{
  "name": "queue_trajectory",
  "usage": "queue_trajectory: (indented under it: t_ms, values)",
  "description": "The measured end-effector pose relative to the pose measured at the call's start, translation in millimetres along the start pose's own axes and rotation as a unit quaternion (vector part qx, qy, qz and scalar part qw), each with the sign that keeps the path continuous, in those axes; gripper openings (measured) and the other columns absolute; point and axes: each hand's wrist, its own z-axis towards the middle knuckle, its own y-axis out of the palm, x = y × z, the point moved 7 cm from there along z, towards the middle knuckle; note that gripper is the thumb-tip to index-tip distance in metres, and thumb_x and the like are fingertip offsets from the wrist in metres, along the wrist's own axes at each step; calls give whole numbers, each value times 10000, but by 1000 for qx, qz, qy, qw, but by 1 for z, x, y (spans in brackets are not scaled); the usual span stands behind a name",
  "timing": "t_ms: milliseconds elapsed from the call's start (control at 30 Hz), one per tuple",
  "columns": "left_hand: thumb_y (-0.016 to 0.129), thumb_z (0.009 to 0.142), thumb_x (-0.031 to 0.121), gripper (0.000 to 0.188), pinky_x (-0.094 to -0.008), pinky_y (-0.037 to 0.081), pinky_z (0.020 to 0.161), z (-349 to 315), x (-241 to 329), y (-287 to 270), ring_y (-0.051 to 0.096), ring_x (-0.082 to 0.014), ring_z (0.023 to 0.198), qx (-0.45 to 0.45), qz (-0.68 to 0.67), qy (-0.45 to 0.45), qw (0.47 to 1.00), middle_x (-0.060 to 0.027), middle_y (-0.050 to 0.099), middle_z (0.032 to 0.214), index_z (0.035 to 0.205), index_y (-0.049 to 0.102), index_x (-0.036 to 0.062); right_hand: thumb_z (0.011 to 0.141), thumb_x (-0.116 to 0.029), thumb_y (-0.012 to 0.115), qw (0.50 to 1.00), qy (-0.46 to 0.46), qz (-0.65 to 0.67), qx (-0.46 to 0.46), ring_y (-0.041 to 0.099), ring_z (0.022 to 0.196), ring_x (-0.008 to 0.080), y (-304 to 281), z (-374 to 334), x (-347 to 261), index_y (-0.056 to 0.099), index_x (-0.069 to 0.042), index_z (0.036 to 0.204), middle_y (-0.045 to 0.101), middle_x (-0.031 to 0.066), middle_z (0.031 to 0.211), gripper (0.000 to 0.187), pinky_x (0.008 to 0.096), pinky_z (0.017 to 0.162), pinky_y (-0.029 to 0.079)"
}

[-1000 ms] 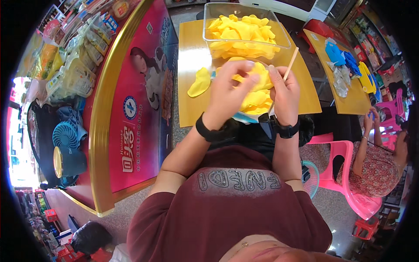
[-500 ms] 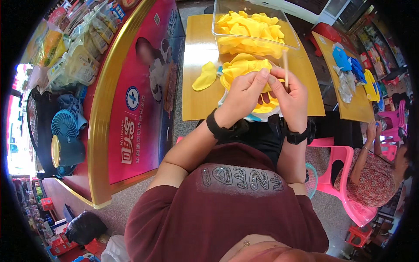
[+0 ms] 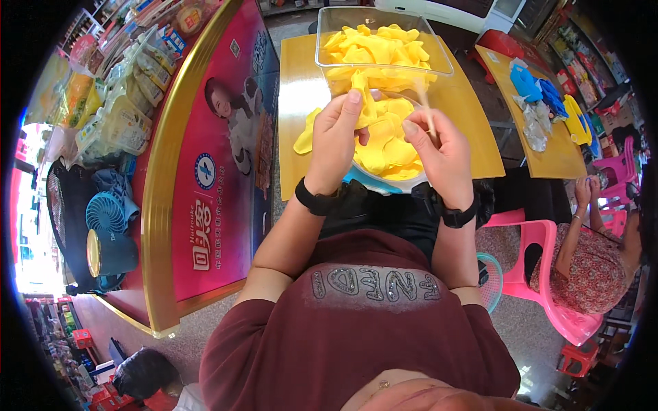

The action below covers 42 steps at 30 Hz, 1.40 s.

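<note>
My left hand (image 3: 332,140) pinches a soft yellow piece (image 3: 362,94), which looks like cloth or foam, above the left side of a round basin. Slim and pale, a wooden stick (image 3: 423,103) rises from my closed right hand (image 3: 447,152), over the basin's right side. Many similar yellow pieces (image 3: 394,147) lie heaped in the basin (image 3: 385,186), whose near rim looks white and blue. Beyond it stands a clear plastic bin (image 3: 384,66) filled with more of them. Another flat yellow piece (image 3: 303,139) rests on the table, partly hidden behind my left hand.
The wooden table (image 3: 480,147) carries the basin and bin. To the left is a pink, gold-edged counter (image 3: 154,226) with packages and a small blue fan (image 3: 107,212). At right are another table (image 3: 558,157), a pink chair (image 3: 531,246) and a seated person (image 3: 593,274).
My hands have parted. The left has moved left with a yellow piece, while the right keeps the stick near the basin's right side. The whole view has shifted slightly.
</note>
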Motion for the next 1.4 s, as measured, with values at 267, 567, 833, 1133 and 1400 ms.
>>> queue_trajectory:
  t_ms: [267,567,833,1133,1400]
  values:
    - [519,992,313,346,-167,404,491,-13,-9,16,496,-12,600,-30,29,-15,999,21,602,788,1173,610,33,872,-153,696,992,32,119,-24,521,635,50,21,-7,3,639,2,868,613,9,727,166,220,567,420]
    - [495,1008,256,195,-194,383,480,-10,-12,5,509,-25,619,0,-99,20,995,13,600,808,977,567,78,872,-195,665,999,-19,5,-31,480,559,164,23,-4,-3,599,11,805,516,104,639,226,300,526,382]
    - [494,1008,252,173,-167,320,402,-12,-24,14,469,-14,534,-47,-52,-78,994,29,576,774,964,552,95,902,-198,643,999,21,29,4,405,575,60,16,-5,4,573,4,768,449,12,612,253,251,506,327]
    - [539,988,241,178,-169,317,426,1,8,-21,456,-15,530,66,-33,7,997,30,567,739,932,585,78,923,-195,611,999,42,20,-24,504,576,60,16,-3,13,614,16,816,579,28,639,236,238,532,401]
    - [485,1013,287,277,-188,279,412,9,14,-35,419,-37,481,101,-67,15,993,14,563,718,942,606,48,966,-225,534,995,-1,-19,-103,576,661,153,31,-5,-2,597,11,949,600,78,707,245,281,627,450]
